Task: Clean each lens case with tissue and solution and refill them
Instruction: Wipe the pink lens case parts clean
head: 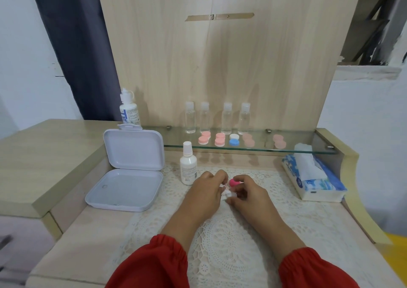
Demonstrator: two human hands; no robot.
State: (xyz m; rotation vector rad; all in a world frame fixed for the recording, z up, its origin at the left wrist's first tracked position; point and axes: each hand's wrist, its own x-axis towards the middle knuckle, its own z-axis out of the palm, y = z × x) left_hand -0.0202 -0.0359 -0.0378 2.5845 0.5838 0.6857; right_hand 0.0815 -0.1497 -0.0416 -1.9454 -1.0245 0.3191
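Over a white lace mat, my left hand point(206, 192) and my right hand point(247, 194) meet. Between their fingers is a lens case with a pink cap point(234, 182) and a crumpled white tissue point(226, 193). The right hand grips the case; the left hand pinches the tissue against it. A small white solution bottle point(188, 165) stands capped just left of my hands. Several more lens cases point(220, 140), pink ones and a blue and white one, sit in a row on the glass shelf point(308, 150) behind.
An open white plastic box point(127, 186) lies at the left. A larger solution bottle point(130, 109) stands behind it. Several clear bottles point(226, 118) line the shelf's back. A tissue pack point(312, 177) sits at the right. A wooden panel rises behind.
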